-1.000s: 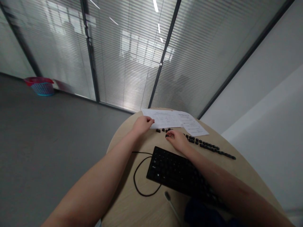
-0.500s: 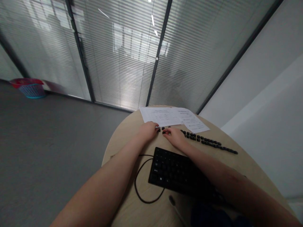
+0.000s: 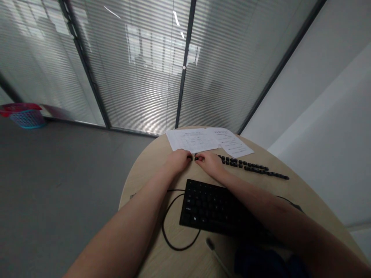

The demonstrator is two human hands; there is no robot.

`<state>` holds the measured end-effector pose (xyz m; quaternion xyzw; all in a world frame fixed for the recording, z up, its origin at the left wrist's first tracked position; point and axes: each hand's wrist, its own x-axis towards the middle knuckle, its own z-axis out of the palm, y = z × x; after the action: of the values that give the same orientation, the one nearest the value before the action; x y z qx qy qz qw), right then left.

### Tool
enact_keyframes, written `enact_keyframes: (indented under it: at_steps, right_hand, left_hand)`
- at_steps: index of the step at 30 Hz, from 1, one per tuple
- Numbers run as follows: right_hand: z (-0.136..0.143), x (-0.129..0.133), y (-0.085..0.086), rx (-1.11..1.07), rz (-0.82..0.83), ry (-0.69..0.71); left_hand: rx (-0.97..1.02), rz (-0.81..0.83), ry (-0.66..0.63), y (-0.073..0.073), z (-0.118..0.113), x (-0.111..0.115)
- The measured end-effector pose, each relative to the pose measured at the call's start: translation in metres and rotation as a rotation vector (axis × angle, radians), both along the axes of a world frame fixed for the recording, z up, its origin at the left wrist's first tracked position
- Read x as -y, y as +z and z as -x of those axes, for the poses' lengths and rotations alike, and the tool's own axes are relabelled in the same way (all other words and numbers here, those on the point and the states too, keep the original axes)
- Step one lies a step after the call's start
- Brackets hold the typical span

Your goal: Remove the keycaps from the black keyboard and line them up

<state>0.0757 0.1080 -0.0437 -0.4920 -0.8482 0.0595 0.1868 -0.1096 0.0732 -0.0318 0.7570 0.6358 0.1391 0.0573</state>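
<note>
Beyond the black keyboard (image 3: 213, 206), both of my hands work close together among small black keycaps on the round wooden table. My left hand (image 3: 179, 159) is curled, its fingertips closed on a keycap (image 3: 190, 157). Just to its right, my right hand (image 3: 211, 163) pinches at another keycap (image 3: 196, 158) with thumb and fingers. Two rows of keycaps (image 3: 252, 166) run from behind my right hand toward the right. My right forearm crosses over the keyboard and hides its right part.
Printed paper sheets (image 3: 191, 139) lie at the table's far edge. A black cable (image 3: 164, 227) loops left of the keyboard. A brush with a pale handle (image 3: 217, 256) lies near the front. Glass panels with blinds (image 3: 145, 88) stand behind the table; a basket (image 3: 27, 117) is on the floor.
My hands stay over the keycaps with small finger movements; my right fingers have closed in around a keycap. The whole view has shifted slightly.
</note>
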Motion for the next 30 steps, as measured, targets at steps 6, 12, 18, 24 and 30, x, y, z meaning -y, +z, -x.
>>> enact_keyframes:
  at_steps: [6,12,18,24,30]
  right_hand:
    - [0.0006,0.0004,-0.0003,0.013,-0.012,0.023]
    - [-0.0001,0.0019,-0.0004,0.02,-0.036,0.036]
    - [-0.002,0.0007,-0.0024,0.002,-0.059,0.035]
    - [-0.0007,0.0011,-0.0035,0.013,-0.052,0.029]
    - [0.0009,0.0038,0.0015,0.026,-0.045,0.013]
  left_hand:
    - [0.007,0.005,-0.007,-0.0001,0.0003,-0.0015]
    - [0.017,0.006,-0.011,-0.0014,0.0016,-0.0017]
    - [0.018,0.007,-0.005,-0.0028,0.002,-0.0027]
    - [0.013,0.0,0.003,-0.0045,0.0011,-0.0029]
    - [0.014,0.003,0.004,-0.0039,0.0017,-0.0018]
